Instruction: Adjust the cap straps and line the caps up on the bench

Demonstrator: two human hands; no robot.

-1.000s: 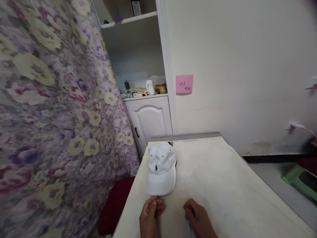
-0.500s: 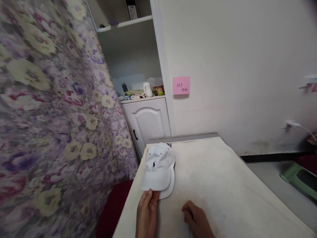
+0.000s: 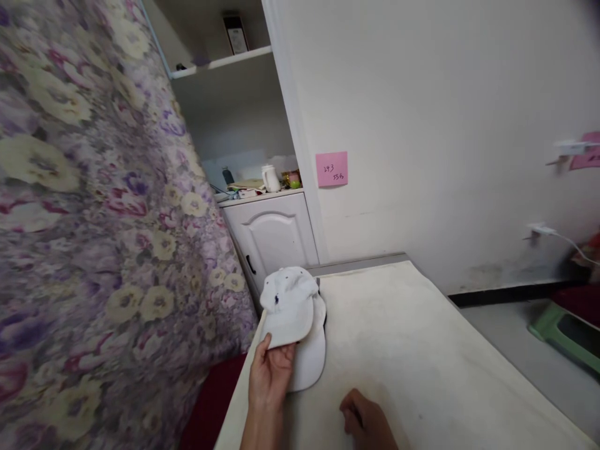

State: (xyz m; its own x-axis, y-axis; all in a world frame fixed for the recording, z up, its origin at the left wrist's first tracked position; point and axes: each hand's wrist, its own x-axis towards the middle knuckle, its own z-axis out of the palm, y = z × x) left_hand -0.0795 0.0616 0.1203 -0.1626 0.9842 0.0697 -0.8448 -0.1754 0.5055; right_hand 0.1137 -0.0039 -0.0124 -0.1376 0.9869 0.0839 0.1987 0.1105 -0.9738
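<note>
- While the left hand [image 3: 272,375] pinches the brim of the upper cap [image 3: 287,303], thumb on top and fingers beneath, the right hand [image 3: 368,417] lies at 6 o'clock on the table, its fingers curled into a loose fist.
- The two hands are apart, with table between them; the left is at about 8 o'clock from the table's middle.
- The upper cap, white with a small dark mark on its front, tilts at about 10 o'clock and partly covers the lower cap [image 3: 310,357].
- That lower cap, also white, has its brim pointing toward 6 o'clock, just beside the left hand.
- A pale cloth [image 3: 389,331] covers most of the table.
- Toward 8 o'clock, beyond the table's edge, is a dark red seat [image 3: 210,403].
- A flowered curtain [image 3: 94,250] fills 9 to 10 o'clock.
- At 11 o'clock stands a white cupboard [image 3: 276,234], with a white jug [image 3: 270,179] and a dark bottle [image 3: 227,175] on its ledge.
- A pink note [image 3: 332,169] sticks to the wall [image 3: 422,125] near 12 o'clock.
- At 2 o'clock is a white plug [image 3: 541,229]; at 3, a green stool [image 3: 557,331].
</note>
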